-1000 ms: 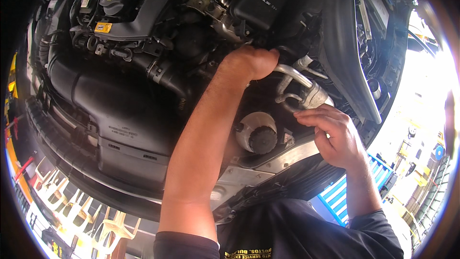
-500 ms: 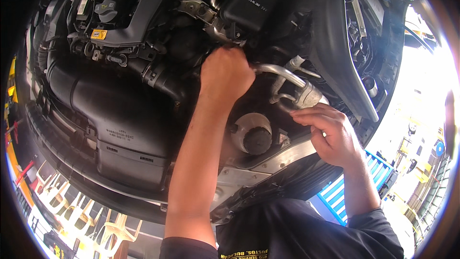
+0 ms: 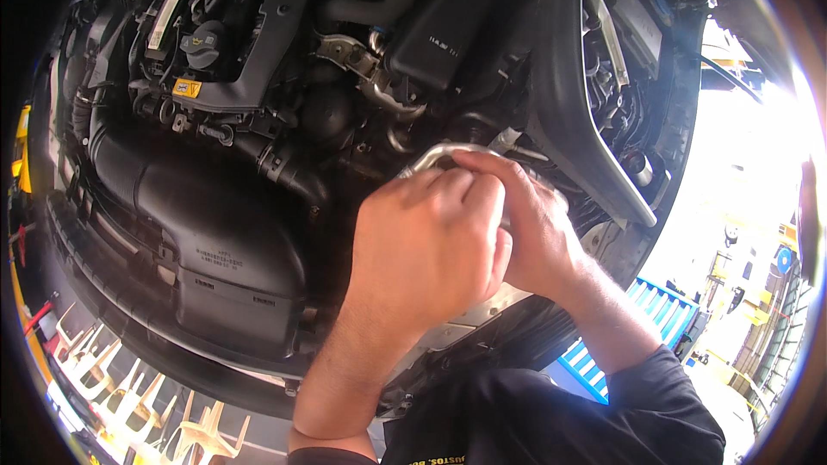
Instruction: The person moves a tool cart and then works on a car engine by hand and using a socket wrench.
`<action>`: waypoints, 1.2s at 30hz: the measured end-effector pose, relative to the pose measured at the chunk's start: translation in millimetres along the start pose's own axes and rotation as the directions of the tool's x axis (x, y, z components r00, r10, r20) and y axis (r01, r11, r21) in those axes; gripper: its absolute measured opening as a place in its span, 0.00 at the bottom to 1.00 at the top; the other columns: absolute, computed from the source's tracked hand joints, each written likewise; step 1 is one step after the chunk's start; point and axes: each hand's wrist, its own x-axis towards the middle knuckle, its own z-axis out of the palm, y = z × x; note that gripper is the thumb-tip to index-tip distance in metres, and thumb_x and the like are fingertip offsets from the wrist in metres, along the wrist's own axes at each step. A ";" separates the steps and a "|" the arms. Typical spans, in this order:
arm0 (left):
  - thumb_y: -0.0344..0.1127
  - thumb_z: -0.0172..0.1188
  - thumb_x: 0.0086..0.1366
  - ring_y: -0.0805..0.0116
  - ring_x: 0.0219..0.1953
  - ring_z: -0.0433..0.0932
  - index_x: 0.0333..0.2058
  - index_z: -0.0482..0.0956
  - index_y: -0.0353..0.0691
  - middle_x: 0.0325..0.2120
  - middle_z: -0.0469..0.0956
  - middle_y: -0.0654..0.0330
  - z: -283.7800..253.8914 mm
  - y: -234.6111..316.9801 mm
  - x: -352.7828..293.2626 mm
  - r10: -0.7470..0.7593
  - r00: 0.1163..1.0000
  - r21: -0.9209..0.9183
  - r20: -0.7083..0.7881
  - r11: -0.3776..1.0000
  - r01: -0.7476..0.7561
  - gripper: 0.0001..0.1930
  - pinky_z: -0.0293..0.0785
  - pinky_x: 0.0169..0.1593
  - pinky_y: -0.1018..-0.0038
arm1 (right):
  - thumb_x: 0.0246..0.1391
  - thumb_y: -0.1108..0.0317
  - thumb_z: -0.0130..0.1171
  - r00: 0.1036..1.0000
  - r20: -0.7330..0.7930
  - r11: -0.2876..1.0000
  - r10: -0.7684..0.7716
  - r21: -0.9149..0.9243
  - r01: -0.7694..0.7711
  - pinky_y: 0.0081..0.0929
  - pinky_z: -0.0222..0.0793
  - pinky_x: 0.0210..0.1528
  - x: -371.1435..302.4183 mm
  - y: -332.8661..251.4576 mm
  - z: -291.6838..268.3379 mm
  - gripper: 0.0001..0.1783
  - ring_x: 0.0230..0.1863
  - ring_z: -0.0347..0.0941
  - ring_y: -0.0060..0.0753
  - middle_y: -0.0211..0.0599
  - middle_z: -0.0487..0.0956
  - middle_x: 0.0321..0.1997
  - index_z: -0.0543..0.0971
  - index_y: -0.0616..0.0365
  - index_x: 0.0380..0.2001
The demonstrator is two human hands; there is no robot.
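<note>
In the engine bay, my left hand (image 3: pixel 426 245) is closed in a fist, its back toward me and its fingertips hidden. My right hand (image 3: pixel 543 224) is against it, fingers bent over a bent silver metal pipe (image 3: pixel 444 152). The pipe curves out above my left knuckles, and both hands cover most of it. What the left fist closes round is out of sight. Just beyond the pipe is a small metal tube bend (image 3: pixel 399 134), beside a curved metal bracket (image 3: pixel 388 99).
A large black air duct (image 3: pixel 215 224) lies at the left, with a black oil cap (image 3: pixel 203 43) farther back. A black box (image 3: pixel 444 47) sits beyond my hands. A long black panel (image 3: pixel 577 95) borders the right. A blue tool cabinet (image 3: pixel 663 310) and plastic stools (image 3: pixel 207 430) stand outside the car.
My left hand has come back from deeper in the bay, toward me and beside the right hand. My right hand has moved left and inward. The visible pipe bend now lies farther left.
</note>
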 end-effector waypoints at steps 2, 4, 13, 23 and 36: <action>0.25 0.60 0.52 0.59 0.26 0.78 0.43 0.73 0.36 0.25 0.77 0.56 9.0 0.5 -5.7 -0.115 0.987 -0.325 -0.115 0.943 0.072 0.18 0.75 0.30 0.64 | 0.50 0.76 0.67 0.989 0.045 0.989 0.138 0.038 -0.140 0.37 0.79 0.47 -5.0 2.4 -4.3 0.29 0.51 0.82 0.47 0.51 0.81 0.50 0.73 0.61 0.57; 0.22 0.62 0.56 0.63 0.31 0.79 0.59 0.64 0.35 0.36 0.80 0.54 17.8 -7.0 -21.1 -0.178 0.967 -0.439 -0.183 0.895 0.082 0.31 0.76 0.36 0.68 | 0.55 0.77 0.64 0.944 0.057 0.936 0.324 0.130 -0.328 0.32 0.79 0.44 -10.2 11.6 -2.6 0.20 0.44 0.85 0.41 0.47 0.84 0.43 0.74 0.61 0.52; 0.28 0.60 0.68 0.56 0.27 0.83 0.40 0.83 0.33 0.26 0.82 0.55 59.2 -11.5 -23.5 -0.263 0.958 -0.494 -0.113 0.852 0.175 0.06 0.78 0.30 0.65 | 0.62 0.73 0.64 0.931 0.240 0.688 0.275 0.628 -0.364 0.26 0.80 0.40 24.5 16.9 -62.8 0.06 0.36 0.82 0.30 0.41 0.82 0.39 0.77 0.64 0.38; 0.33 0.60 0.68 0.43 0.34 0.82 0.36 0.82 0.34 0.31 0.82 0.47 86.5 -54.7 6.2 -0.409 0.880 -0.241 -0.239 0.903 0.355 0.08 0.77 0.36 0.54 | 0.52 0.76 0.57 0.728 0.682 0.663 -0.070 -0.514 0.544 0.46 0.77 0.45 128.2 2.5 -75.6 0.06 0.41 0.81 0.53 0.46 0.82 0.34 0.81 0.62 0.33; 0.60 0.59 0.67 0.44 0.63 0.74 0.62 0.71 0.27 0.56 0.77 0.36 90.8 -111.2 -0.7 -0.498 0.746 -0.403 0.442 0.632 0.662 0.40 0.68 0.65 0.62 | 0.53 0.79 0.58 0.586 0.770 0.586 0.252 -0.603 0.541 0.42 0.76 0.56 195.6 98.8 -66.1 0.20 0.52 0.79 0.50 0.46 0.84 0.46 0.83 0.56 0.50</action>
